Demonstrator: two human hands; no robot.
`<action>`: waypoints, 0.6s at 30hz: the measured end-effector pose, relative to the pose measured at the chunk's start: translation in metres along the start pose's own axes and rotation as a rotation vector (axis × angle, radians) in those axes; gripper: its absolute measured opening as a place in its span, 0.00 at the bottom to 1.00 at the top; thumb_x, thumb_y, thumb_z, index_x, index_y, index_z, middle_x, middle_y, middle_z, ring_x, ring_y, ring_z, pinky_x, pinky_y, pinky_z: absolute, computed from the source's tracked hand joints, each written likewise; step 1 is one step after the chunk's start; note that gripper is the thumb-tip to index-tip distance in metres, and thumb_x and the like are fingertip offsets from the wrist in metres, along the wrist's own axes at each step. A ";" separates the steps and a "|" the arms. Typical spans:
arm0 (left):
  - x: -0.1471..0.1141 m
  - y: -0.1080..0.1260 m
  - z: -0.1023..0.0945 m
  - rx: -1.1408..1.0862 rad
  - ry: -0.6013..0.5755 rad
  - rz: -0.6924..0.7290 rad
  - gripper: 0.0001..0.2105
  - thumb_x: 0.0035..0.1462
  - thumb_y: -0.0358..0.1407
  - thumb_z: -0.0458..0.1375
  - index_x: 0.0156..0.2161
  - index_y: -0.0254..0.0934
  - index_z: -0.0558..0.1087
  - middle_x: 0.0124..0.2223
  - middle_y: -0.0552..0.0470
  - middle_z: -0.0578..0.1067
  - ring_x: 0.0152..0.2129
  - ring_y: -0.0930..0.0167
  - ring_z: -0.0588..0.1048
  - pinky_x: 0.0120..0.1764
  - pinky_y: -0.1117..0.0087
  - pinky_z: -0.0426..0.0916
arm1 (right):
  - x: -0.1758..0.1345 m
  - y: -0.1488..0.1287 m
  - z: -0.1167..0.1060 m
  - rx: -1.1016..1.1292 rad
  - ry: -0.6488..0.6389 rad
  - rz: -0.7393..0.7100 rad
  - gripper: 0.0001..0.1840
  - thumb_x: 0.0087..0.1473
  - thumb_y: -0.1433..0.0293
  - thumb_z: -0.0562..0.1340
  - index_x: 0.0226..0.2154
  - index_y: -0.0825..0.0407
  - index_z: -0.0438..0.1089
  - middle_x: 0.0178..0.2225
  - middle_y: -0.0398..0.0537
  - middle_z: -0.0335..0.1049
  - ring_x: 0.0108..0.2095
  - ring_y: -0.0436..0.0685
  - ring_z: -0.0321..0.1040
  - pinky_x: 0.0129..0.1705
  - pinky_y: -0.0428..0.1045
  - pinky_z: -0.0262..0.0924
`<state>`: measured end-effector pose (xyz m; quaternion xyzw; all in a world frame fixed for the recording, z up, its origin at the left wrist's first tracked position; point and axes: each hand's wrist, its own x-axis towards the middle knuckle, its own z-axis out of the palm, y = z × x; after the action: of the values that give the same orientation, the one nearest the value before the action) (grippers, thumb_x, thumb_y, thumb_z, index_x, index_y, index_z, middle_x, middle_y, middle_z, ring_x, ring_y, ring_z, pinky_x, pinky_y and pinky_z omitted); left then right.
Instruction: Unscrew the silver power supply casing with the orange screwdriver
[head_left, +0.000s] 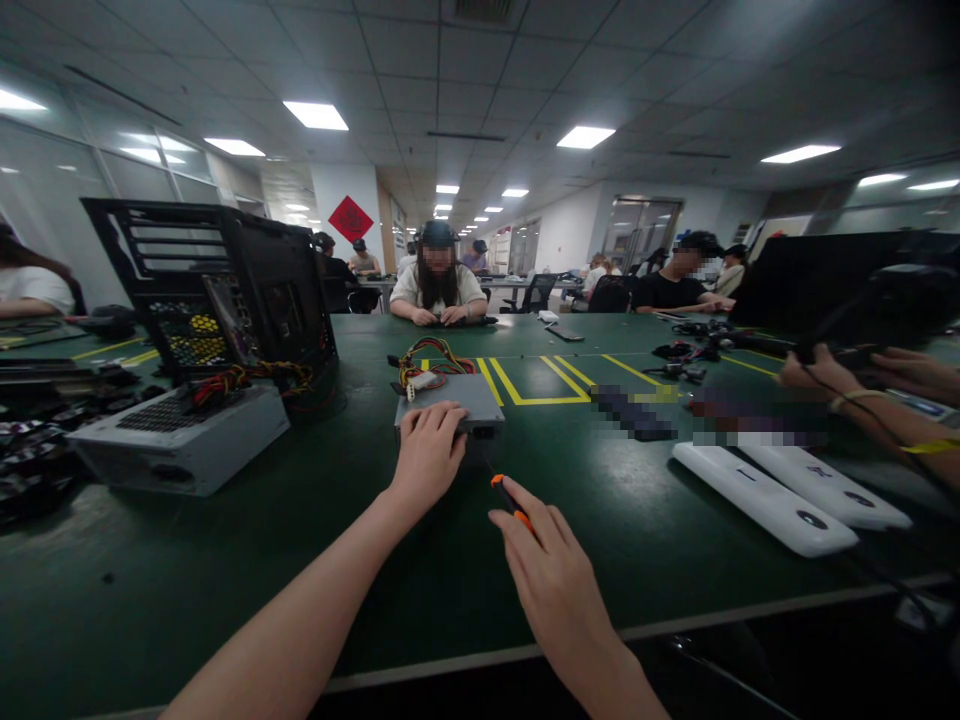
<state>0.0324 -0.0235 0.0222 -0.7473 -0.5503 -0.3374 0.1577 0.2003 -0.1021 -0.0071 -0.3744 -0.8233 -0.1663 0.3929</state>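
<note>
My left hand (431, 440) lies over a grey computer power supply (484, 392), its fingers bent across the top and the near edge. A bundle of coloured cables (442, 352) spreads from the far side of that power supply. In my right hand (551, 560) is a screwdriver (513, 500) with a black and orange handle. Its thin shaft points up toward the near face of the power supply; whether the tip touches is too dark to tell.
At left, a second power supply (202, 440) sits by a black computer case (217, 280). White devices (765, 500) lie at right, near another person's hands (825, 380) and a black monitor (817, 280). A person (439, 285) sits opposite. Yellow tape (517, 385) marks the green table (420, 600).
</note>
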 end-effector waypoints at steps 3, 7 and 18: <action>0.000 0.001 0.001 -0.001 0.005 -0.009 0.12 0.54 0.32 0.49 0.45 0.41 0.65 0.50 0.49 0.68 0.47 0.65 0.65 0.48 0.59 0.52 | 0.001 -0.003 0.001 -0.028 -0.108 -0.045 0.17 0.53 0.82 0.47 0.37 0.56 0.68 0.48 0.62 0.63 0.37 0.58 0.67 0.35 0.54 0.67; 0.000 0.001 0.002 0.004 0.007 -0.015 0.12 0.54 0.32 0.50 0.45 0.41 0.65 0.49 0.49 0.68 0.46 0.65 0.65 0.48 0.59 0.53 | 0.002 -0.006 0.002 0.021 -0.119 0.016 0.16 0.53 0.80 0.47 0.40 0.57 0.65 0.46 0.62 0.62 0.43 0.61 0.65 0.38 0.55 0.67; 0.000 0.001 0.001 0.013 -0.011 0.006 0.14 0.53 0.31 0.49 0.47 0.40 0.64 0.50 0.48 0.68 0.47 0.65 0.64 0.48 0.59 0.53 | 0.018 -0.008 -0.010 0.407 -0.015 0.295 0.05 0.57 0.70 0.50 0.32 0.51 0.60 0.42 0.53 0.60 0.41 0.54 0.65 0.40 0.51 0.64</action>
<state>0.0335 -0.0231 0.0214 -0.7498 -0.5510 -0.3293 0.1605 0.1924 -0.1042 0.0129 -0.4050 -0.7792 0.0649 0.4739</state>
